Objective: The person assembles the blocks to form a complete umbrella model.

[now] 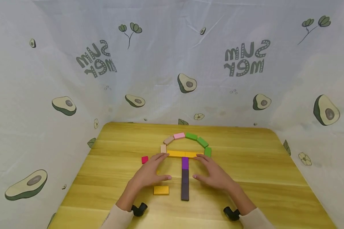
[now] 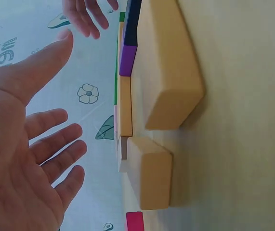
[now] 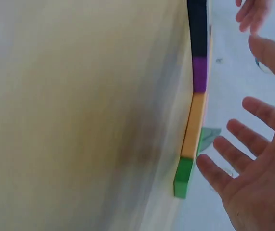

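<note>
Coloured blocks form an umbrella-like outline on the table. Its arch runs from a beige block [image 1: 163,149] through a pink block [image 1: 179,136] to a green block [image 1: 207,151]. Two yellow blocks [image 1: 176,154] make the straight base. Below them, a purple block [image 1: 185,163] and black blocks [image 1: 184,187] form a stem. My left hand [image 1: 149,171] hovers left of the stem, fingers spread and holding nothing. Opposite it, my right hand [image 1: 215,175] hovers with fingers apart, also holding nothing. Fingertips of both hands overlap the yellow base's ends in the head view.
A loose yellow block [image 1: 161,190] lies below my left hand; another yellow block [image 2: 151,175] is mostly hidden under that hand in the head view. A small red block [image 1: 144,159] sits farther left. Behind the wooden table [image 1: 246,143] hangs an avocado-print cloth [image 1: 160,63].
</note>
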`<action>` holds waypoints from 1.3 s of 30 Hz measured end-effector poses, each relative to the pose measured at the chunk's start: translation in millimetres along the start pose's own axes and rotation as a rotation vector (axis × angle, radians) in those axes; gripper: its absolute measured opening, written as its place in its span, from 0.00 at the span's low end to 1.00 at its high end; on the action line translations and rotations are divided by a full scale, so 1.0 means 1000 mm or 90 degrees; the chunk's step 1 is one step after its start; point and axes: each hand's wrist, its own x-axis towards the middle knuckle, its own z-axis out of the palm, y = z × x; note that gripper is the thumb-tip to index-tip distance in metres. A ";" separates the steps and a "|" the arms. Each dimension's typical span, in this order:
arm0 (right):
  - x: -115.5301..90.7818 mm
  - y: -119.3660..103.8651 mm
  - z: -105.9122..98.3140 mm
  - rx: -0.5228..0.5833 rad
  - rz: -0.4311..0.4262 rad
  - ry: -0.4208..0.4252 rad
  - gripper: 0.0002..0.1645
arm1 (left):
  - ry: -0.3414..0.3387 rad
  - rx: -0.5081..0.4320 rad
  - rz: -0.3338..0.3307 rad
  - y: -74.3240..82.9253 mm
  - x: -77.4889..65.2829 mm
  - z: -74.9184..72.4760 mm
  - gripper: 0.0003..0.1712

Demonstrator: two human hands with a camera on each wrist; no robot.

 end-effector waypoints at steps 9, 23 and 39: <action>-0.005 -0.014 0.018 0.003 -0.015 -0.102 0.60 | -0.043 -0.003 0.013 0.004 -0.030 0.012 0.51; -0.004 -0.019 0.025 -0.072 -0.049 -0.128 0.66 | -0.109 0.020 -0.003 0.010 -0.050 0.028 0.36; -0.001 -0.017 0.028 -0.084 -0.036 -0.143 0.67 | -0.054 0.090 0.053 0.011 -0.056 0.031 0.20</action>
